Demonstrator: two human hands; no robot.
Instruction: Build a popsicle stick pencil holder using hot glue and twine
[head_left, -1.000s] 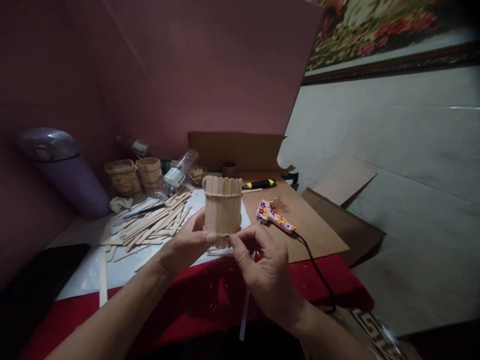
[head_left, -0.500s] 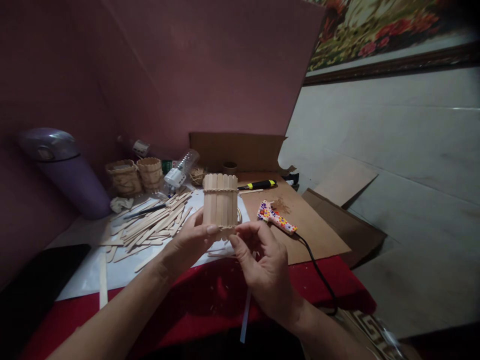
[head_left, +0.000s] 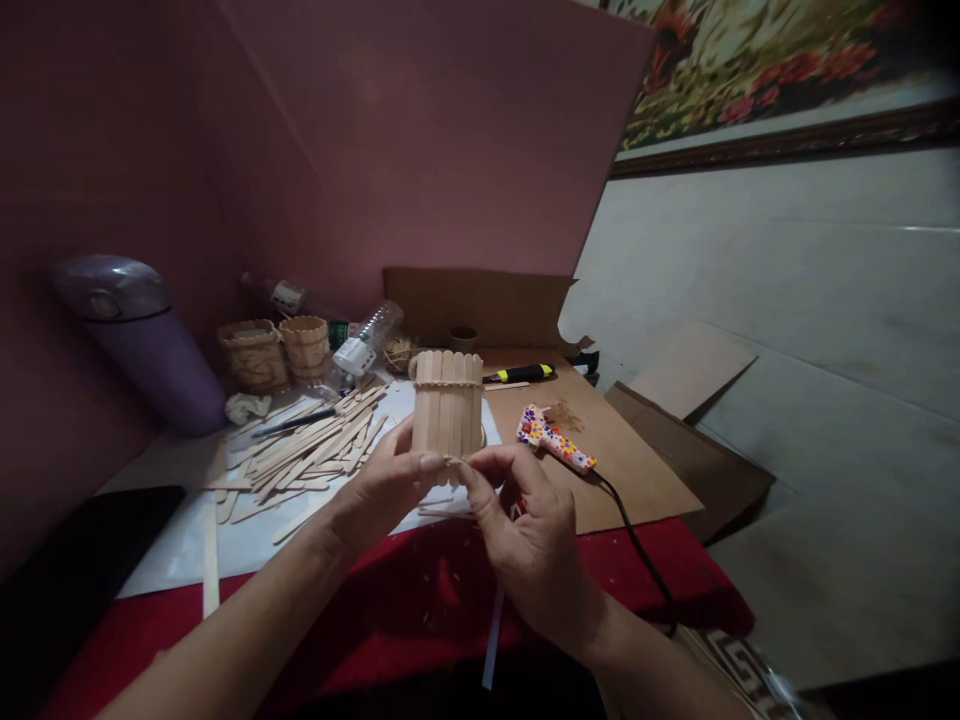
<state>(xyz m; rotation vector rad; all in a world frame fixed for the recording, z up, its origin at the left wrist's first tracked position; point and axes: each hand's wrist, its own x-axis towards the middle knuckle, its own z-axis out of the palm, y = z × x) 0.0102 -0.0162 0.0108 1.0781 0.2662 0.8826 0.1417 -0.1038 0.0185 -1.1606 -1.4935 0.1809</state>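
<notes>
A cup made of upright craft sticks (head_left: pixel 448 410) is held in front of me above the table edge. A thin braided twine (head_left: pixel 450 384) circles its upper part, and another runs round near the bottom. My left hand (head_left: pixel 382 485) grips the cup from the left, thumb on the lower front. At the bottom front edge, my right hand (head_left: pixel 529 525) pinches the lower twine between thumb and index finger; the exact grip is partly hidden. Something small and red shows behind the right fingers. Below that hand hangs a pale narrow strip (head_left: pixel 493 640).
Loose craft sticks (head_left: pixel 319 450) pile at left, near two stick cups (head_left: pixel 305 345), a purple bottle (head_left: pixel 142 340) and plastic bottles (head_left: pixel 367 340). On cardboard (head_left: pixel 630 480) at right lie a patterned glue gun (head_left: pixel 555 440) with a black cord and a utility knife (head_left: pixel 525 373).
The view has shifted slightly. My right fingertips have moved a little left along the cup's bottom edge, closer to my left thumb. The left hand keeps its hold on the cup.
</notes>
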